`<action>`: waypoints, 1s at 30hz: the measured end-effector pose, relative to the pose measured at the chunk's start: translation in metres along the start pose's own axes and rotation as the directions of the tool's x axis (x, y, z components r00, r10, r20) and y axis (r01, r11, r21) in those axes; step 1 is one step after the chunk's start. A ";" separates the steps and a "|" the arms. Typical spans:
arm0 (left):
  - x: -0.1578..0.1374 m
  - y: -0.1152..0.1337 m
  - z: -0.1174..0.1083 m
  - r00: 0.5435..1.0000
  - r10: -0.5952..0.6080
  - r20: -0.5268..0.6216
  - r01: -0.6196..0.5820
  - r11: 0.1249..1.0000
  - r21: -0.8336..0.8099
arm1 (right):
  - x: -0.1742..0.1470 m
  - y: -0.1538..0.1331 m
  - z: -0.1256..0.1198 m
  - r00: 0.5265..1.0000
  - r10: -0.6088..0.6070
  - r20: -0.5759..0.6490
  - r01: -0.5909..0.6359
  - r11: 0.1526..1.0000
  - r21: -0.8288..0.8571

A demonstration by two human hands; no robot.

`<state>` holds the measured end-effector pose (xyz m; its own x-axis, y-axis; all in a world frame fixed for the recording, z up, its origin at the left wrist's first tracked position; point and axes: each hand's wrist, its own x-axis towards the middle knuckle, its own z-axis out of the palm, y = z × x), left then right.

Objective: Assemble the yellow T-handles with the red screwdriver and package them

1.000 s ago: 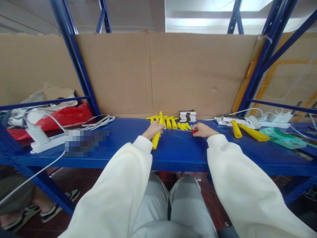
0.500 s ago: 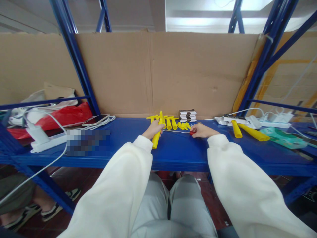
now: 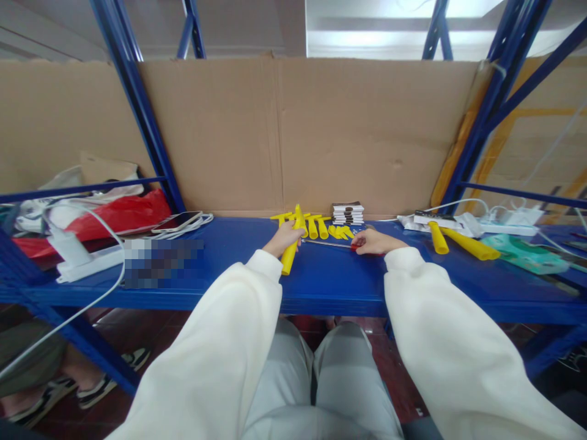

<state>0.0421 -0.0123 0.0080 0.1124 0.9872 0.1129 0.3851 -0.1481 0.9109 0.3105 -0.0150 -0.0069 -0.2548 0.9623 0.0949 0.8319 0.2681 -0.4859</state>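
My left hand [image 3: 283, 239] is closed around a yellow plastic tubular handle [image 3: 288, 259], held tilted with its wide round end towards me. In my right hand [image 3: 370, 242] is the red handle of a screwdriver [image 3: 328, 244]; its long thin metal shaft points left at the yellow handle. Whether the tip touches the handle, I cannot tell. Just behind, several similar yellow T-shaped handles [image 3: 323, 230] lie side by side. Small yellow pieces [image 3: 340, 232] are heaped between them and my right hand, below a stack of small printed packets [image 3: 347, 213].
Two yellow tubes [image 3: 472, 245] lie on the right beside a green plastic packet [image 3: 525, 255] and a power strip [image 3: 509, 230]. At left are another power strip [image 3: 89, 261], a red bag [image 3: 121, 215] and white cables. A cardboard sheet [image 3: 348, 134] stands behind the blue bench [image 3: 334, 284].
The screwdriver shaft has shifted very slightly. Both hands keep nearly the same place and the same hold.
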 end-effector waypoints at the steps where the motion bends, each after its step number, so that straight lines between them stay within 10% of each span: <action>1: 0.000 0.000 0.000 1.000 0.005 -0.001 -0.005 1.000 -0.003 | 0.001 0.001 0.000 1.000 -0.014 0.001 0.014 1.000 0.006; 9: 0.006 -0.003 -0.001 0.999 0.020 -0.044 -0.022 0.998 -0.051 | 0.017 -0.022 0.026 0.942 -0.243 -0.231 0.216 0.967 -0.136; 19: 0.001 0.003 0.000 0.995 0.024 -0.096 -0.033 0.995 -0.091 | 0.044 -0.091 0.065 0.943 -0.316 -0.101 0.256 0.886 -0.387; 30: 0.002 0.003 0.000 0.993 0.031 -0.111 -0.044 0.993 -0.113 | 0.054 -0.104 0.074 0.958 -0.277 -0.072 0.223 0.881 -0.417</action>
<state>0.0433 -0.0108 0.0107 0.0224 0.9825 0.1847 0.2735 -0.1837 0.9442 0.1736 0.0056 -0.0153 -0.4390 0.8512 0.2876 0.8817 0.4697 -0.0442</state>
